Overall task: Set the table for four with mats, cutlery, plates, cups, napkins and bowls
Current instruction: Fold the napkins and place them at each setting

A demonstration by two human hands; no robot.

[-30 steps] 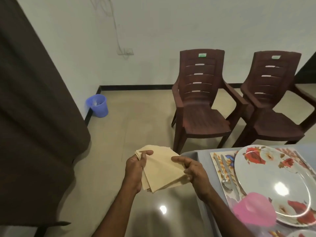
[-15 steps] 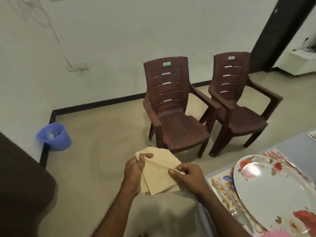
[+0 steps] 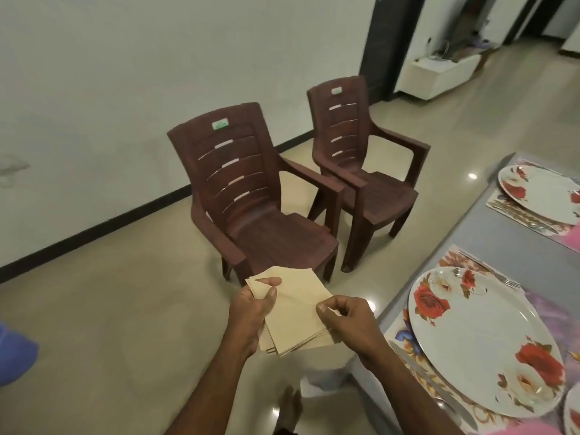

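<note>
The far plate [image 3: 546,196] runs off the picture's right edge at the table's [image 3: 464,233] far corner, and the cutlery beside it blurs into the mat's pattern. A third plate [image 3: 572,412] shows only as a sliver at the bottom right. The knife [image 3: 436,386] along the table's near edge is partly under the near plate's [image 3: 483,337] rim. How many napkins [image 3: 295,312] the stack holds cannot be told (hands cover both sides). A blue thing [image 3: 15,353] is cut off at the left.

A fanned stack of beige folded napkins [image 3: 295,312], held in the air beside the table [image 3: 464,233].
</note>
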